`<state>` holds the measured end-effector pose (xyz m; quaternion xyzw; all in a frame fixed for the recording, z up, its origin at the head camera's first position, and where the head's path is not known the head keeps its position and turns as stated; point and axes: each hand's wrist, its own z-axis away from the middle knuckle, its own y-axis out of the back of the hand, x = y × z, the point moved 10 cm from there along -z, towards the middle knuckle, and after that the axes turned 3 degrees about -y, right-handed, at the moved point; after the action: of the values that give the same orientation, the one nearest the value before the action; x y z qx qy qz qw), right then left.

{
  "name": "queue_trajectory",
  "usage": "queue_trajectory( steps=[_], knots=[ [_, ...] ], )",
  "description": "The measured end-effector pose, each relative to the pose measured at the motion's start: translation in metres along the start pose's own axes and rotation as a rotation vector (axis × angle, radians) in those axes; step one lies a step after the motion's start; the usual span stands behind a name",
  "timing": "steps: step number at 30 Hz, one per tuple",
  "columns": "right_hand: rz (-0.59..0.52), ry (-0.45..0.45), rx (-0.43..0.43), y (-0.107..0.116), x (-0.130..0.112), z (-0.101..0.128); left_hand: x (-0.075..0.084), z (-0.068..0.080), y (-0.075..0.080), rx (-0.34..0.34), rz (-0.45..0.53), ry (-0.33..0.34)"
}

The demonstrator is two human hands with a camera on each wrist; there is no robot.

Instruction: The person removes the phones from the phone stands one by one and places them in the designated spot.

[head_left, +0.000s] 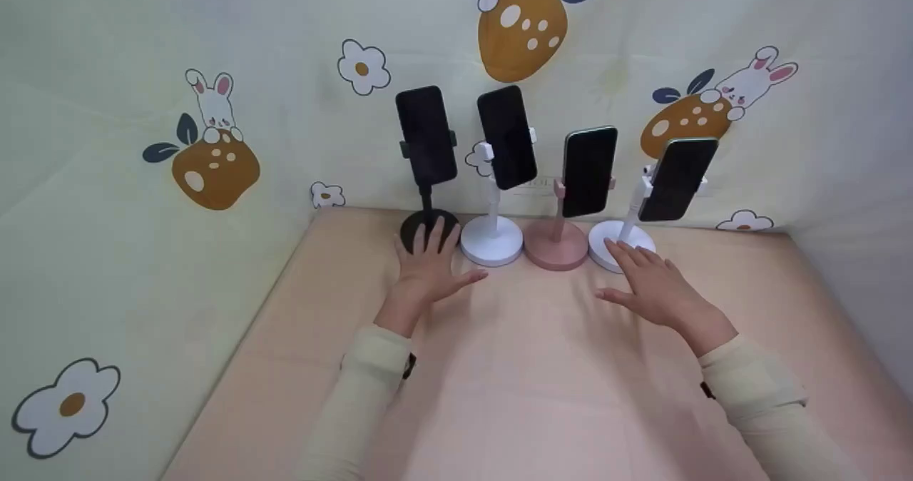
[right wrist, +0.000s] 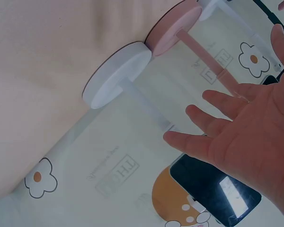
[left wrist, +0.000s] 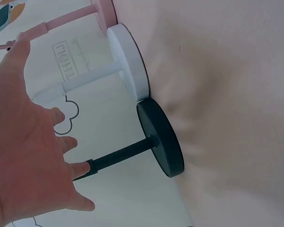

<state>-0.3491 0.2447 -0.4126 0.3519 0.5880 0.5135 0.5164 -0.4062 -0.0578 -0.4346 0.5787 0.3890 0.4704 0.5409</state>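
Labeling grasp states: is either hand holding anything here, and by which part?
Nothing is held. The left hand is open, fingers spread over the black stand's base; the right hand is open by the rightmost white stand's base.

Four phone stands (head_left: 492, 242), left hand (head_left: 430, 270), right hand (head_left: 656, 288) spread

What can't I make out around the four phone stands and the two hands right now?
- Head view: the left hand covers part of the round black stand base; contact cannot be told.
- Head view: the right hand's fingertips overlap the right-hand white round base; touching or hovering is unclear.
- Left wrist view: the black stand's phone is out of frame.
- All four dark phone screens show nothing.
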Motion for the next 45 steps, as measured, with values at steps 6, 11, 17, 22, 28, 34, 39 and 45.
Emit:
queue_trajectory(
  steps=[6, 11, 17, 22, 28, 34, 39, 45],
  knots=[
    [-0.008, -0.012, -0.016, -0.002, 0.002, -0.001, -0.003, -0.001, 0.002, 0.0, 0.015, 0.01],
    [-0.015, -0.014, -0.01, -0.002, 0.002, -0.002, -0.006, -0.004, 0.004, 0.019, 0.027, 0.012],
    [-0.017, -0.015, -0.013, -0.002, 0.002, -0.003, -0.014, -0.008, 0.008, 0.046, 0.047, 0.03],
    [-0.012, -0.021, -0.017, -0.003, 0.003, -0.003, -0.019, -0.013, 0.014, 0.064, 0.127, 0.04],
    [-0.001, -0.004, 0.002, -0.001, 0.002, -0.003, -0.031, -0.019, 0.017, 0.089, 0.195, 0.066],
    [0.002, -0.003, 0.007, -0.003, 0.002, -0.003, -0.042, -0.025, 0.023, 0.161, 0.261, 0.083],
    [-0.012, -0.017, -0.011, -0.006, 0.004, -0.003, -0.051, -0.03, 0.031, 0.237, 0.405, 0.103],
    [-0.027, -0.025, -0.02, -0.008, 0.006, -0.005, -0.066, -0.037, 0.038, 0.313, 0.623, 0.142]
  ],
)
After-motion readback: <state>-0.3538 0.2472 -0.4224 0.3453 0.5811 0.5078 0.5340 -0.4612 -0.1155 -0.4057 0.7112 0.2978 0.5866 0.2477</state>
